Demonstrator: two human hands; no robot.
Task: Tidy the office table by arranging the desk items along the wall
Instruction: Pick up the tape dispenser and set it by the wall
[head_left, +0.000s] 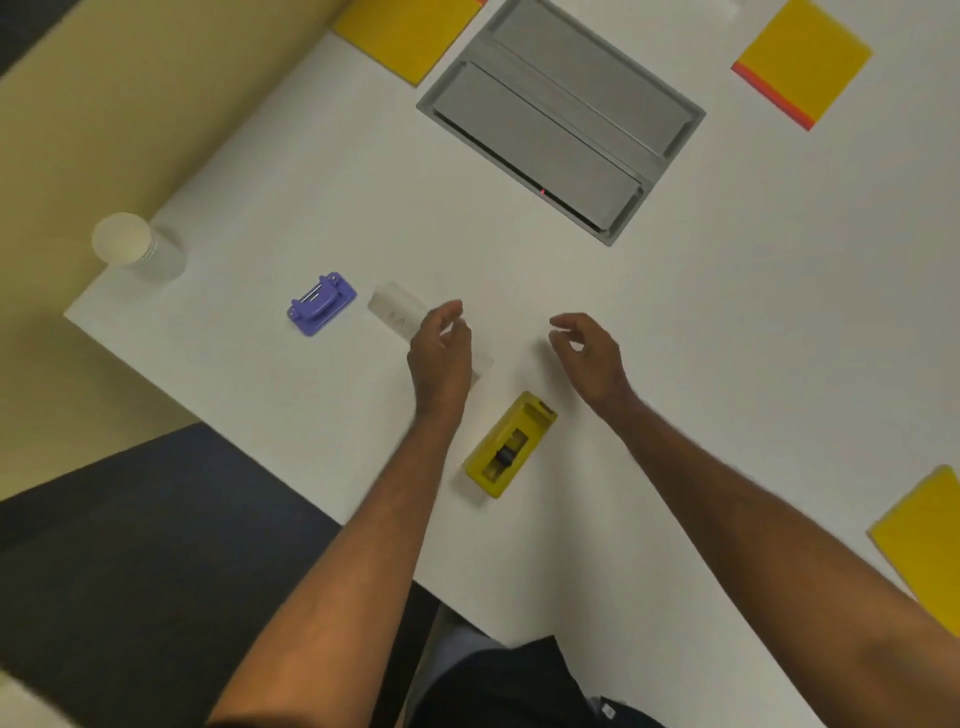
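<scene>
Paper cup stack (136, 244) stands at the wall; purple stapler (322, 304) and white box (397, 310) near it. Left hand (440, 353) and right hand (589, 353) hover open, empty. Yellow dispenser (509, 446) lies nearest the table edge: recommend gripping its long sides squarely.

The left hand (440, 349) partly hides a blurred, perhaps white box (397, 310).

Bare forearms, no sleeves; dark trousers (498, 686); no rings or watch
</scene>
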